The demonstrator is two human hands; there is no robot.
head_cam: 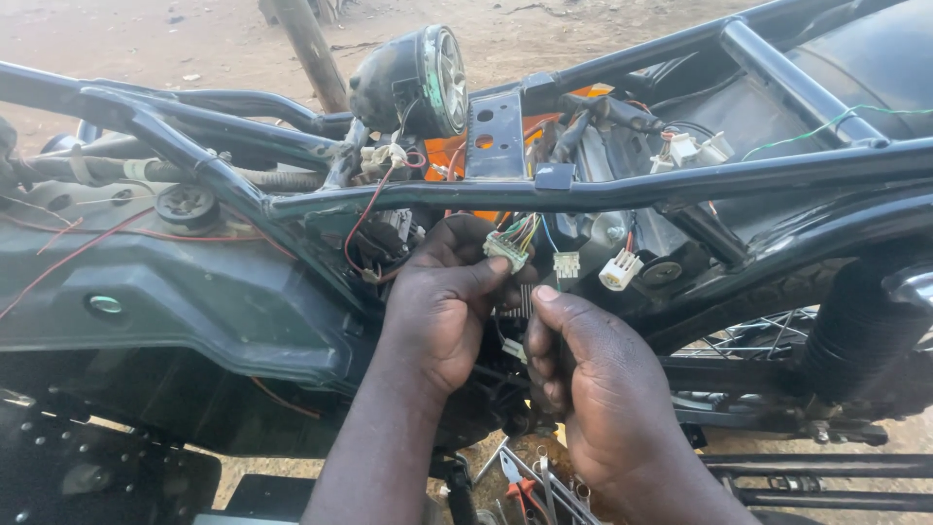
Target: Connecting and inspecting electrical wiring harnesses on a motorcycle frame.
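Pliers and other tools are lying on the ground below my wrists. My right hand is curling shut around a dark part, which I can't make out. My left hand is pinching a white multi-wire connector under the black frame tube. Beyond, the round gauge is sitting.

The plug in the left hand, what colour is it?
White, with multicoloured wires running into it; the plug shows best in the head view, pinched by the left hand.
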